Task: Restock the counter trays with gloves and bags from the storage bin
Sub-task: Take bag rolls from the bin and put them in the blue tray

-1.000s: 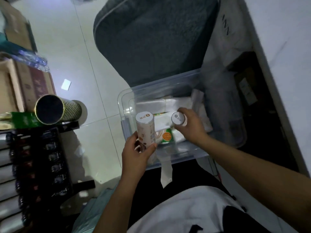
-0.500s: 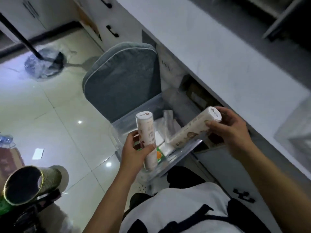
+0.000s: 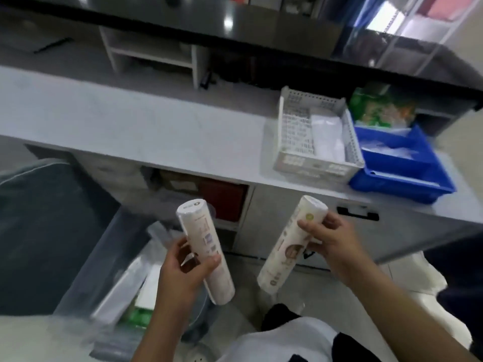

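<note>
My left hand (image 3: 183,273) grips a white roll of bags (image 3: 202,246) around its lower half, held nearly upright. My right hand (image 3: 329,240) grips a second white roll (image 3: 286,246) near its top, tilted with the lower end toward me. Both rolls hang in front of the counter, above the floor. The clear storage bin (image 3: 104,265) sits low at the left with white and green packets inside. On the counter stand a white perforated tray (image 3: 290,163) holding a white packet (image 3: 328,137) and a blue tray (image 3: 402,184) with clear plastic items.
The grey counter (image 3: 130,126) runs across the middle, with a dark raised ledge and a white shelf unit (image 3: 154,53) behind it. Below it are open cubbies and a cabinet with a black handle (image 3: 358,212). A dark grey cushion (image 3: 39,231) lies at the left.
The view has swung up from the bin to the counter and trays. Both hands have lifted their rolls out of the bin; the right roll now hangs further from it.
</note>
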### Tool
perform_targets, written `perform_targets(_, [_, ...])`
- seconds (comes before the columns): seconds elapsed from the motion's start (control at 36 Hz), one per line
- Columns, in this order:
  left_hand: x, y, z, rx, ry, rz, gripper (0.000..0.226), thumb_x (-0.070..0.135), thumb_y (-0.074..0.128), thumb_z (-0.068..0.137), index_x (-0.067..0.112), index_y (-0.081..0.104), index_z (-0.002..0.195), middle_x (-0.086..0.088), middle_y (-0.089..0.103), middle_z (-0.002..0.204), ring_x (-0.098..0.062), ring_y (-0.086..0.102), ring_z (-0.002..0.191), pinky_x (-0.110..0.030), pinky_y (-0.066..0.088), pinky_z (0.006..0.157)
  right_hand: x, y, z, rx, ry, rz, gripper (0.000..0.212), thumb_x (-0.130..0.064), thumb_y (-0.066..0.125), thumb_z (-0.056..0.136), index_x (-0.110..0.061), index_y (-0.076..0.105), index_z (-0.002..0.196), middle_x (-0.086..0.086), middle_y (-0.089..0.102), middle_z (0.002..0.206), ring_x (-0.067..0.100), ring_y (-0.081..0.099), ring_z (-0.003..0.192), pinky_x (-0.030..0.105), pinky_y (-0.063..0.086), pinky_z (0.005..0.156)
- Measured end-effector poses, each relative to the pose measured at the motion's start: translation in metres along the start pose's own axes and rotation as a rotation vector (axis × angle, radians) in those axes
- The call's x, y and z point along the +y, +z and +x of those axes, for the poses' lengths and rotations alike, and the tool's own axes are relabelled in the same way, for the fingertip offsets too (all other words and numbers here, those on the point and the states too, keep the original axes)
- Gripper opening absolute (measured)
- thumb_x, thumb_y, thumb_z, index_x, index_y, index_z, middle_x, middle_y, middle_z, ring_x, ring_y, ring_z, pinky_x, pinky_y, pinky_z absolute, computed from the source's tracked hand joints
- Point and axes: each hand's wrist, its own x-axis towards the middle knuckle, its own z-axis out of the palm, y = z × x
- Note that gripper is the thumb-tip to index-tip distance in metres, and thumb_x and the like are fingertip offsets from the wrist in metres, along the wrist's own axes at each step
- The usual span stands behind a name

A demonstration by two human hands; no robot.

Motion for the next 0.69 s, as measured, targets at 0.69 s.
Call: perform_targets(0.69, [-0.001, 0.323, 0.066, -0.177, 0.004, 0.207, 0.072, 0.032, 0.093, 0.049, 0.037, 0.064, 0.114, 0.002, 0.071, 0.115, -0.018, 0.07, 0.105, -0.034, 0.06, 0.077, -0.115, -0.326, 0.121, 0.212, -0.667, -0.273, 0.056, -0.04, 0.082, 0.07, -0.041, 0.061, 0.122, -0.011, 0.065, 0.117, 0.012, 0.061, 0.115, 0.022, 0.053, 0.089])
